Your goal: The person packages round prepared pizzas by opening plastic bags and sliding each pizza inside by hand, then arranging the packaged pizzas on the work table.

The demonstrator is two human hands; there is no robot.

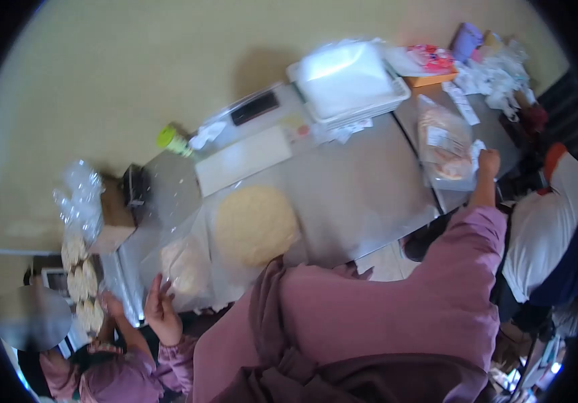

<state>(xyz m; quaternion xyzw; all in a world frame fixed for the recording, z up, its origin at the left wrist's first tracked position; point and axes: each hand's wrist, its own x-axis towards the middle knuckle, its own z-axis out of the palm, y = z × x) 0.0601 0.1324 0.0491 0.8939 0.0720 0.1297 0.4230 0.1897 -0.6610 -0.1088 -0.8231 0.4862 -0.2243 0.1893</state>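
My left hand (162,313) is raised near the table's front edge, fingers apart and holding nothing. It is beside a clear plastic bag (187,267) with something pale and soft in it. A large round of pale dough (257,225) lies on plastic sheeting in front of my body. My right arm stretches far to the right. There, my right hand (488,163) is closed at a small white paper slip (477,152). The slip is by a clear bag of pale pinkish food (446,142) with a label on it.
Behind the dough are a white board (243,160), a dark phone (255,108), a green-lidded container (173,141) and stacked white trays (349,80). At left, a co-worker's hand (111,304) is near packed flat rounds (83,282). Another person (546,225) stands at right.
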